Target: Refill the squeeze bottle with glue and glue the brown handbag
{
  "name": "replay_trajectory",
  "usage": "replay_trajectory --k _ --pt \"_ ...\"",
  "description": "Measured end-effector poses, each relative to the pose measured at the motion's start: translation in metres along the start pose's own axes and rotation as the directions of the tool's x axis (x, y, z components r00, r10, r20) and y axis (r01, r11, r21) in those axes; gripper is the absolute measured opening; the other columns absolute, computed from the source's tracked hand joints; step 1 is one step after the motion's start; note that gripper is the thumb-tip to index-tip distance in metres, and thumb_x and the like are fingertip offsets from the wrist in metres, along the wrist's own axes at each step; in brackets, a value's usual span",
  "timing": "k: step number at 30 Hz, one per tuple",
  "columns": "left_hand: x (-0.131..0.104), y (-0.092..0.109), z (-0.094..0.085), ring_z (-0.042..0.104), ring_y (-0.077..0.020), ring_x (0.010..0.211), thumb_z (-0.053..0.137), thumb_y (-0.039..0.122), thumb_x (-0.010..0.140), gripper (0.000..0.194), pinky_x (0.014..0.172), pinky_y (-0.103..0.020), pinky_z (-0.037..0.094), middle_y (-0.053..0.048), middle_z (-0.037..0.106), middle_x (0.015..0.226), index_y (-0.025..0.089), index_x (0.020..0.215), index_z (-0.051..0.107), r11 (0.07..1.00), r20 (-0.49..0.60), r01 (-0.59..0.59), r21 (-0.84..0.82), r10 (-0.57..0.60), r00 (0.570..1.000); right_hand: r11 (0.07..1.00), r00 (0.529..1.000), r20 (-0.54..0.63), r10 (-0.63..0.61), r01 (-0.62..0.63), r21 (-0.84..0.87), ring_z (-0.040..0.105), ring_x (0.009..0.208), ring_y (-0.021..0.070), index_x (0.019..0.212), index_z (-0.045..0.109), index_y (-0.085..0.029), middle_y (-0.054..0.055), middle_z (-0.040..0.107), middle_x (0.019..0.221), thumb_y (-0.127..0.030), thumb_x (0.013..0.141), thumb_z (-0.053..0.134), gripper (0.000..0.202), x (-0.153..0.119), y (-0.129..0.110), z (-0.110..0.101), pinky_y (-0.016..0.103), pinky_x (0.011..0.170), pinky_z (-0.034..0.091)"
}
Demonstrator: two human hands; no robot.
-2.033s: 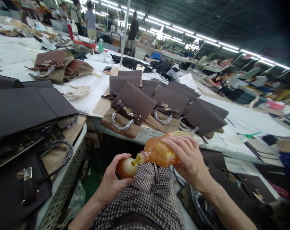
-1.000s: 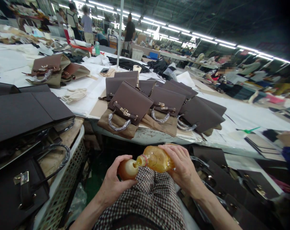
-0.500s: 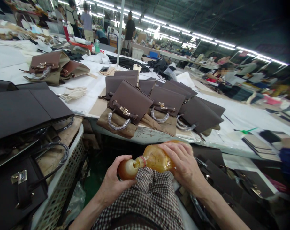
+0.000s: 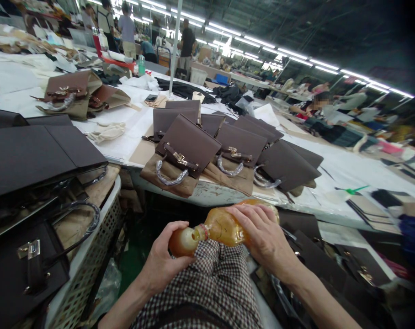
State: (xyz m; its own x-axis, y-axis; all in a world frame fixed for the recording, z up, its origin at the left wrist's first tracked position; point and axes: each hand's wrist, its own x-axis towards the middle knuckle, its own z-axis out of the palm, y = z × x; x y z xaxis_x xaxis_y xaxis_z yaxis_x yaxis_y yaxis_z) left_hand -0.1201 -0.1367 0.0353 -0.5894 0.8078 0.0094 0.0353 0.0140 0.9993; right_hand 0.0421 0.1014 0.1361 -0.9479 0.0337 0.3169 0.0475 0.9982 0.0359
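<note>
Above my lap, my left hand [image 4: 166, 256] is wrapped round a small round container [image 4: 184, 242], amber outside with a pale, whitish inside or top. My right hand [image 4: 258, 233] grips a clear plastic bottle [image 4: 224, 226] of yellowish liquid from above. The bottle lies nearly on its side, its uncapped neck pointing left, with a reddish ring round it. Its mouth is at the container's opening; whether liquid is flowing I cannot make out.
Dark brown handbags [image 4: 190, 144] with plastic-wrapped handles stand along the table edge [image 4: 207, 194] ahead. More bags fill a pale plastic crate [image 4: 87, 260] on my left. Further dark bags [image 4: 331, 251] lie at my right, where a blue sleeve [image 4: 413, 233] shows. White gloves [image 4: 106, 131] rest on the table.
The view has shifted slightly. Both hands keep the same hold, with the bottle's mouth still at the container.
</note>
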Motion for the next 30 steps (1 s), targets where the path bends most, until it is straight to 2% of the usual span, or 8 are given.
replay_trajectory --k 5,12,17,22,26,28,30 --pt "0.002 0.008 -0.004 0.059 -0.0280 0.132 0.084 0.007 0.072 0.067 0.117 -0.048 0.042 -0.003 0.063 0.140 0.032 0.129 0.059 0.993 -0.025 -0.036 0.113 0.039 0.999 0.998 0.999 0.000 0.035 -0.035 0.056 0.059 0.116 0.0329 0.147 0.046 -0.018 0.016 0.069 0.126 -0.010 0.097 0.055 0.052 -0.010 0.000 0.009 0.052 0.102 0.040" --pt "0.006 0.020 -0.003 0.062 -0.0291 0.127 0.083 0.008 0.071 0.064 0.114 -0.050 0.045 -0.003 0.066 0.136 0.031 0.126 0.062 0.982 -0.037 -0.027 0.185 0.035 0.999 0.971 0.988 0.012 0.156 -0.156 0.180 0.060 0.121 0.0317 0.149 0.042 -0.022 0.015 0.068 0.134 -0.002 0.089 0.054 0.064 -0.034 -0.007 0.026 0.052 0.100 0.041" --pt "0.007 0.017 0.000 0.062 -0.0286 0.128 0.079 0.005 0.072 0.065 0.113 -0.051 0.047 -0.003 0.065 0.138 0.033 0.128 0.061 0.960 -0.017 -0.103 0.261 0.112 0.994 0.953 0.978 0.032 0.206 -0.208 0.219 0.063 0.118 0.0311 0.144 0.047 -0.023 0.014 0.068 0.133 -0.003 0.088 0.056 0.060 -0.042 -0.011 0.022 0.052 0.099 0.046" --pt "0.008 0.020 0.002 0.062 -0.0290 0.130 0.077 0.004 0.073 0.066 0.114 -0.051 0.047 -0.003 0.065 0.140 0.033 0.130 0.060 0.934 0.005 -0.164 0.317 0.171 0.985 0.935 0.981 0.022 0.191 -0.189 0.300 0.067 0.113 0.0295 0.144 0.048 -0.025 0.012 0.071 0.127 -0.007 0.088 0.062 0.060 -0.048 -0.012 0.013 0.050 0.095 0.053" --pt "0.012 0.025 0.007 0.062 -0.0288 0.128 0.083 0.010 0.073 0.065 0.113 -0.049 0.048 -0.003 0.065 0.137 0.033 0.130 0.061 0.960 0.015 -0.104 0.260 0.104 0.994 0.858 0.976 0.137 0.171 -0.216 0.466 0.066 0.116 0.0284 0.145 0.050 -0.031 0.010 0.070 0.129 -0.010 0.091 0.068 0.061 -0.049 -0.022 0.003 0.050 0.100 0.055" --pt "0.018 0.023 0.009 0.064 -0.0277 0.124 0.086 0.013 0.072 0.064 0.111 -0.046 0.050 -0.003 0.066 0.134 0.031 0.129 0.061 0.981 0.014 -0.042 0.191 0.040 0.999 0.775 0.965 0.178 0.192 -0.260 0.576 0.066 0.118 0.0288 0.143 0.051 -0.034 0.009 0.069 0.131 -0.016 0.092 0.073 0.059 -0.048 -0.028 -0.001 0.048 0.101 0.056" --pt "0.027 0.019 0.008 0.066 -0.0268 0.120 0.088 0.017 0.071 0.062 0.108 -0.045 0.052 -0.004 0.067 0.130 0.029 0.126 0.060 0.997 -0.004 0.014 0.081 -0.013 1.000 0.656 0.951 0.206 0.229 -0.307 0.690 0.070 0.113 0.0293 0.143 0.052 -0.034 0.010 0.070 0.130 -0.023 0.091 0.077 0.059 -0.049 -0.029 0.001 0.044 0.094 0.061"
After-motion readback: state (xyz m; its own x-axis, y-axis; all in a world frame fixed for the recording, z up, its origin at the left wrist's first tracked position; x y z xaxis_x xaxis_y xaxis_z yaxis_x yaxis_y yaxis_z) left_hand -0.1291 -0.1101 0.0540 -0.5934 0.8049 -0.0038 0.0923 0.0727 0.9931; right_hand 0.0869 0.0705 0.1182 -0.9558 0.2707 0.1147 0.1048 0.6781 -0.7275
